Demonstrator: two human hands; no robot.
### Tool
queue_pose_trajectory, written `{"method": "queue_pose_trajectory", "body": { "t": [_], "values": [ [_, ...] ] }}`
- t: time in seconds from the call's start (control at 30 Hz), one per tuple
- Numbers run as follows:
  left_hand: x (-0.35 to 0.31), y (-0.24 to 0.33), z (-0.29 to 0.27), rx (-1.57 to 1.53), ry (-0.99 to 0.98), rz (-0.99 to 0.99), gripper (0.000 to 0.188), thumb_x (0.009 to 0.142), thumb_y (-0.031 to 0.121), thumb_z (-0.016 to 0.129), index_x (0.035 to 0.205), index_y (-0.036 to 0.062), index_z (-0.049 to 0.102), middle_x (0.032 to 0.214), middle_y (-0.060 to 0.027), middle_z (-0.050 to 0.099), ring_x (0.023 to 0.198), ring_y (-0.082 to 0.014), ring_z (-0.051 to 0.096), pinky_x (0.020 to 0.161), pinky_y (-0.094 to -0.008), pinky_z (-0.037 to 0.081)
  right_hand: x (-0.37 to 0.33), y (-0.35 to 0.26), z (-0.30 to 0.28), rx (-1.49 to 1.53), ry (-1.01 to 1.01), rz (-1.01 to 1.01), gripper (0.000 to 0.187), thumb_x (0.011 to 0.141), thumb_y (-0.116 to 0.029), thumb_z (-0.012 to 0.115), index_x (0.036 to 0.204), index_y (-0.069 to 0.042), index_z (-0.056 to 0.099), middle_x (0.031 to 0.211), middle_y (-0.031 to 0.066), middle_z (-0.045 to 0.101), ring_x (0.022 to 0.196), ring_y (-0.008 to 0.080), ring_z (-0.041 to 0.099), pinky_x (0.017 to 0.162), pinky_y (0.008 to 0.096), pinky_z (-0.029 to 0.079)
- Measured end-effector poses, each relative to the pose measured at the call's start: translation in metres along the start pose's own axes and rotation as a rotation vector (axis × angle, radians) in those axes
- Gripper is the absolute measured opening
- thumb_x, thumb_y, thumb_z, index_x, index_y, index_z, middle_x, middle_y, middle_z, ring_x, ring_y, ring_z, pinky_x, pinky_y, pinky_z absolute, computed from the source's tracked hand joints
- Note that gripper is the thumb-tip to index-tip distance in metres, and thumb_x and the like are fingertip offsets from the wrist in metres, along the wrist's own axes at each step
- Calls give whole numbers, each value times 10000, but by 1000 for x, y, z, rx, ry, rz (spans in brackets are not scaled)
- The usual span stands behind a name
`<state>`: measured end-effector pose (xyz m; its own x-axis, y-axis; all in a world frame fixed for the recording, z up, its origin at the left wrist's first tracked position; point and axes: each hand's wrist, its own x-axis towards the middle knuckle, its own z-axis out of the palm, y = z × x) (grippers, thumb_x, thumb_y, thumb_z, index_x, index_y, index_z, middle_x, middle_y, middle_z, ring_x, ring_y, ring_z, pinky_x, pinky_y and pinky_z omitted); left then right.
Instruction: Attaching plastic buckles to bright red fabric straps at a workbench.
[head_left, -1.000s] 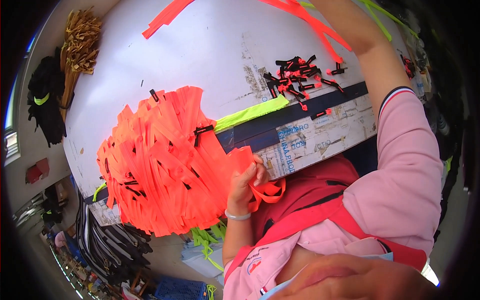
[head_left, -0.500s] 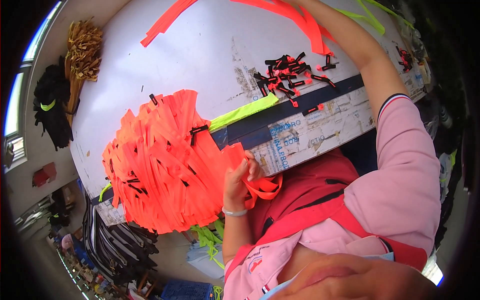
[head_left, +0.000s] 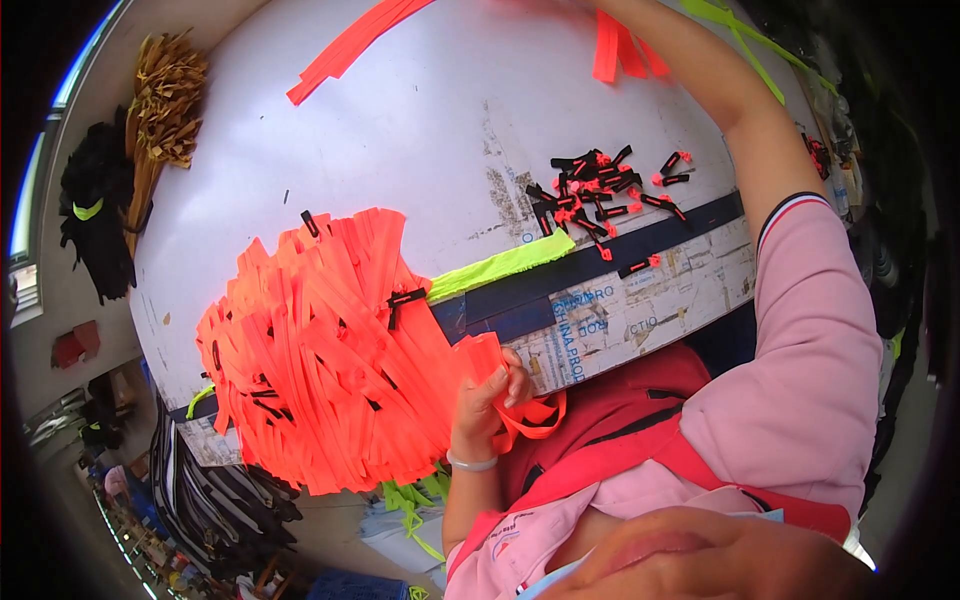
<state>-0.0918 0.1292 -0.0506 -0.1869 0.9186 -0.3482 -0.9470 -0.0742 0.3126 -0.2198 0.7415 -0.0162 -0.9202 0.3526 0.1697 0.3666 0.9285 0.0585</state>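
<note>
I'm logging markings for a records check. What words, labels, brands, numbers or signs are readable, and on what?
Table's near edge: blue capital letters, partly legible; I won't copy them out.
Pink shirt: small lettering beside a chest emblem, too small to read.
Black tabs: too small to tell.
Orange strips: no lettering visible.

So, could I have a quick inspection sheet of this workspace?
Surface: white table, scuffed, with a dark band near its front edge.
Work things: orange pile at the near edge, some black bits in it; heap of black tabs with orange ends; green strip between them.
Clutter: a few tabs lie apart from the heap.
Hands: left hand grips an orange strip; right hand out of view past the top edge.
Cables: nothing seen.
Surroundings: brown bundle, black bundle, blue crate.
</note>
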Motion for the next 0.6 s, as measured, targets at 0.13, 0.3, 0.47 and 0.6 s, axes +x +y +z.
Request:
{"method": "queue_pose_trajectory", "body": {
  "t": [0.13, 0.3, 0.47, 0.6],
  "values": [
    [-4, 1, -4, -16, 88, 25, 244, 931, 228, 573, 1066, 28, 534, 699, -33, 509, 580, -109, 450, 601, -282, 382, 14, -41, 6, 77, 154, 48, 307, 887, -184, 515, 1176, -100, 575, 1167, 192, 605, 1058, 371, 589, 861, 466, 471],
    [-1, 3, 6, 26, 25, -4, 251, 943, 249, 562, 1066, 32, 534, 682, -13, 483, 562, -104, 416, 558, -262, 343, 46, 33, 21, 552, -107, 334, 305, 881, -185, 532, 1172, -108, 574, 1151, 194, 613, 1069, 374, 583, 891, 475, 451],
    [-3, 7, 4, 50, 83, 12, 236, 947, 227, 545, 1060, 21, 527, 686, -15, 479, 570, -106, 417, 566, -266, 351, 33, -7, 40, -220, 43, 96, 315, 829, -167, 557, 1134, -93, 583, 1091, 226, 624, 1000, 403, 600, 877, 499, 456],
    [3, 5, 5, 45, -8, -29, 224, 948, 212, 539, 1062, 19, 525, 691, -19, 482, 577, -108, 424, 577, -269, 362, 43, 7, 65, 286, 664, 13, 297, 820, -77, 508, 1108, -50, 579, 1049, 211, 638, 964, 434, 590, 883, 504, 449]
  ]
}}
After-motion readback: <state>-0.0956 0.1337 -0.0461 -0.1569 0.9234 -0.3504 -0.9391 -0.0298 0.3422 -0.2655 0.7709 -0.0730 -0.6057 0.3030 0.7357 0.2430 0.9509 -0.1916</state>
